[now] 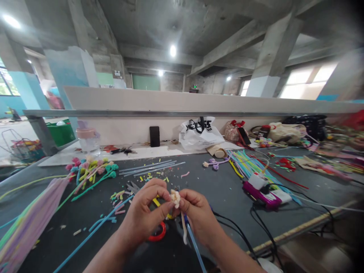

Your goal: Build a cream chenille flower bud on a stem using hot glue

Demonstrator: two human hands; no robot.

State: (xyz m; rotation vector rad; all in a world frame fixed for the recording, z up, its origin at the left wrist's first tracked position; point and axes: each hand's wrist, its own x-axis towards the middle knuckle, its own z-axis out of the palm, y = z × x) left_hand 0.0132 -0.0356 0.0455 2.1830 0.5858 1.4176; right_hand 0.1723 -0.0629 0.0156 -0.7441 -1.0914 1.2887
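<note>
Between my two hands is a small cream fuzzy flower head (175, 198), made of what looks like bent pipe cleaner. The thumb and forefinger of my left hand (149, 210) pinch its left side. My right hand (197, 212) pinches it from the right. A cream stem (184, 229) hangs down below the flower. Alongside my right hand runs a translucent bluish rod (195, 246); its upper end is hidden by the fingers. Under my left hand lie scissors with a red handle (159, 233), partly covered, their blades (133, 187) pointing away.
Colourful fuzzy flowers (92, 168) and a pale pipe-cleaner bundle (40, 216) lie at left. Clear sticks (150, 168) and cut scraps (119, 195) are scattered ahead. At right are blue pipe cleaners (244, 161), a purple power strip (260, 195) and black cables (264, 225). A white bag (200, 136) stands behind.
</note>
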